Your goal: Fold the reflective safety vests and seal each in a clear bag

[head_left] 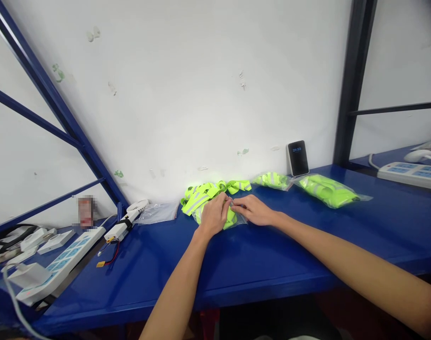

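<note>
A clear plastic bag (240,219) with a folded neon-yellow reflective strap inside lies on the blue table. My left hand (214,213) is closed on the bag's upper edge, its fingers pinched together. From the other side, my right hand (255,209) pinches the same edge close to the left fingertips. Part of the bag is hidden under my left hand. Just behind the hands lies a loose heap of neon-yellow straps (201,194) with silver stripes, and a loose strap end (239,185) reaches to the right of it.
Two filled bags, a smaller bag (272,180) and a larger bag (329,191), lie at the back right. Behind them a phone-like device (298,158) leans on the wall. Left are a flat clear bag (158,212), a white fan (137,206), a wired battery (116,231) and a power strip (64,264).
</note>
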Demonstrator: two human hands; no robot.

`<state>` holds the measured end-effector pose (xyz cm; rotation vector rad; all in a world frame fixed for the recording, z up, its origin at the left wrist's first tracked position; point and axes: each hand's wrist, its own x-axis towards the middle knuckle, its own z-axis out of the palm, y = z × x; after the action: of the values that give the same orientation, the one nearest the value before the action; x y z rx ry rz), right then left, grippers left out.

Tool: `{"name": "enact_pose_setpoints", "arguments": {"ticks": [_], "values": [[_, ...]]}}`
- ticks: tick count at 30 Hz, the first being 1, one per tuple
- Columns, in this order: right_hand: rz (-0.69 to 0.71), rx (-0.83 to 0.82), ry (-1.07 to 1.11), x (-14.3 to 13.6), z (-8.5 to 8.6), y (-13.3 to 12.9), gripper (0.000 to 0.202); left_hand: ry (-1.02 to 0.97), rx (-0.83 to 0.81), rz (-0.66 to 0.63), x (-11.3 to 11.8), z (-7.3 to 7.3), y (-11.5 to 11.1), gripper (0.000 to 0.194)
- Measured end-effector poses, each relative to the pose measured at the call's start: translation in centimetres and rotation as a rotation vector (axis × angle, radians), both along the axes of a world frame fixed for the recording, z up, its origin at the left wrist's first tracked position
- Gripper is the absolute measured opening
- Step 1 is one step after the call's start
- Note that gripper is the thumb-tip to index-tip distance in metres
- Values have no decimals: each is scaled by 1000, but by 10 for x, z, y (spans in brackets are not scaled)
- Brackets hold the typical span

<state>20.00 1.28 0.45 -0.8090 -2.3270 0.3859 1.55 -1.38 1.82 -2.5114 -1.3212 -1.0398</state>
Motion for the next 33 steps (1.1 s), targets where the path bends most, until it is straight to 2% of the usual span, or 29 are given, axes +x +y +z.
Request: {"name": "enact_pose_setpoints", "arguments": {"ticks": [4, 8, 10, 13, 16, 19, 20, 23, 26, 28, 31, 33], "values": [[13, -30, 6, 5, 3, -2, 35, 38, 58, 3, -3, -7, 0, 24], [81, -84, -41, 1, 0, -4, 55, 8, 146, -62, -1, -12, -2, 27], [110, -99, 16, -3, 0, -5, 50, -44, 210, -79, 0, -11, -2, 28], [79, -121, 261, -6, 2, 0, 42, -102, 341, -39, -2, -7, -1, 31], [-52, -310, 545, 4, 6, 15, 45, -63, 414, 51, -9, -2, 2, 33], [-215, -516, 916, 28, 11, 36, 49, 18, 329, 196, -17, -3, 9, 34], [-230, -580, 1025, 38, 12, 42, 47, 49, 288, 255, -19, -5, 11, 35], [-129, -674, 1180, 66, 16, 53, 41, 125, 187, 426, -26, -17, 21, 41], [-58, -740, 1207, 79, 13, 55, 45, 179, 77, 531, -31, -31, 28, 48], [-66, -830, 1142, 78, 8, 53, 41, 207, -3, 551, -34, -36, 31, 52], [-151, -917, 975, 68, 0, 52, 36, 230, -36, 560, -38, -37, 33, 53], [-233, -899, 869, 59, -6, 52, 34, 231, -14, 588, -39, -34, 33, 52]]}}
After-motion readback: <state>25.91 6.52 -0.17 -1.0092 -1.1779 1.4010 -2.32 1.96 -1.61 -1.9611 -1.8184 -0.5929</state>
